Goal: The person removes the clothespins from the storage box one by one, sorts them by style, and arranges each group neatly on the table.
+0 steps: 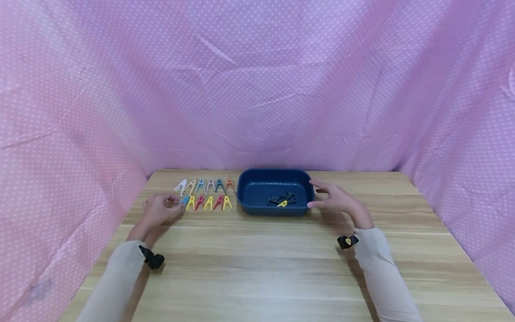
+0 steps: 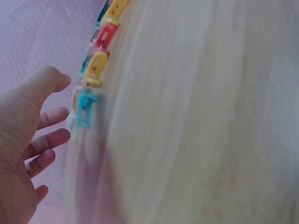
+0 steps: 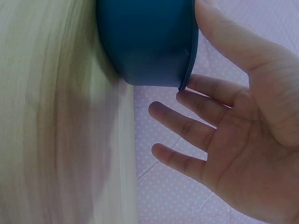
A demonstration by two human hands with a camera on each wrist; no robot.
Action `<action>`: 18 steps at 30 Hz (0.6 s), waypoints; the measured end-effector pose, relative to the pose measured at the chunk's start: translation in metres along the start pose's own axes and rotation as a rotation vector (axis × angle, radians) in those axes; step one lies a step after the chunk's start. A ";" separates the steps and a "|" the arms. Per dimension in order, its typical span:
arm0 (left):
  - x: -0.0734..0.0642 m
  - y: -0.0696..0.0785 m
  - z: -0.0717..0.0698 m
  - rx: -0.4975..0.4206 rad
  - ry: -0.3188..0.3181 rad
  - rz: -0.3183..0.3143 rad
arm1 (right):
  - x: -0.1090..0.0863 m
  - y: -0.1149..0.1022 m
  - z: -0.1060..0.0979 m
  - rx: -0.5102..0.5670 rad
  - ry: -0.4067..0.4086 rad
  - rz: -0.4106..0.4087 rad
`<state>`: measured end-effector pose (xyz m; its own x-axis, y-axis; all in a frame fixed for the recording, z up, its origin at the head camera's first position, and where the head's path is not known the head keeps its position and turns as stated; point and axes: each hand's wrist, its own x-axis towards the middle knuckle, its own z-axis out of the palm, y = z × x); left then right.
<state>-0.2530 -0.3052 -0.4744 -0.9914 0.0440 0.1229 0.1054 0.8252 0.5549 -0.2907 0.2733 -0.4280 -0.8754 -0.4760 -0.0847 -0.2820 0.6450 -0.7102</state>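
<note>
Two rows of small colored clothespins stand at the left of the table. At the left end of the front row is a blue clothespin [image 2: 85, 109], beside a yellow clothespin [image 1: 191, 203]. My left hand [image 1: 160, 209] is next to the blue one, its fingers loosely bent and holding nothing in the left wrist view. A dark blue plastic bin [image 1: 277, 211] sits to the right of the rows. Inside it lie several black pieces [image 1: 287, 197] and a yellow clothespin [image 1: 283, 204]. With fingers spread, my right hand [image 1: 335, 197] touches the bin's right rim.
A light wood table [image 1: 257, 268] lies under everything. Pink dotted cloth [image 1: 273, 89] hangs behind its far edge and along both sides. The back row includes a white clothespin [image 1: 182, 186] and an orange clothespin [image 1: 230, 185].
</note>
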 end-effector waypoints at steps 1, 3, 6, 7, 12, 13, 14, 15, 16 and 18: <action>0.001 0.002 0.000 0.004 0.018 0.018 | 0.000 0.000 0.000 0.000 0.001 0.001; 0.004 0.009 0.000 0.013 0.050 0.056 | 0.000 0.000 0.000 0.001 0.001 0.000; 0.011 0.027 -0.001 0.025 0.081 0.092 | -0.001 0.000 0.000 0.002 -0.001 -0.003; 0.014 0.035 -0.002 0.025 0.089 0.100 | -0.002 0.000 -0.001 0.004 -0.003 -0.003; 0.028 0.078 -0.002 0.000 0.096 0.170 | -0.001 0.000 -0.001 -0.006 0.000 -0.005; 0.030 0.087 -0.001 -0.010 0.089 0.185 | -0.001 0.001 0.000 -0.008 0.001 -0.006; 0.033 0.095 0.000 -0.022 0.083 0.204 | 0.000 0.001 0.000 -0.009 0.001 -0.007; 0.034 0.105 0.002 -0.038 0.074 0.215 | 0.000 0.001 0.000 -0.006 0.000 -0.007; 0.036 0.114 0.003 -0.048 0.062 0.226 | 0.001 0.001 0.000 -0.006 -0.002 -0.008; 0.039 0.133 0.009 -0.060 0.046 0.249 | 0.001 0.001 0.000 -0.004 -0.004 -0.005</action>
<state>-0.2787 -0.1887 -0.4038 -0.9298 0.2151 0.2987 0.3520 0.7571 0.5503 -0.2918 0.2731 -0.4286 -0.8725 -0.4814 -0.0836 -0.2882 0.6452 -0.7076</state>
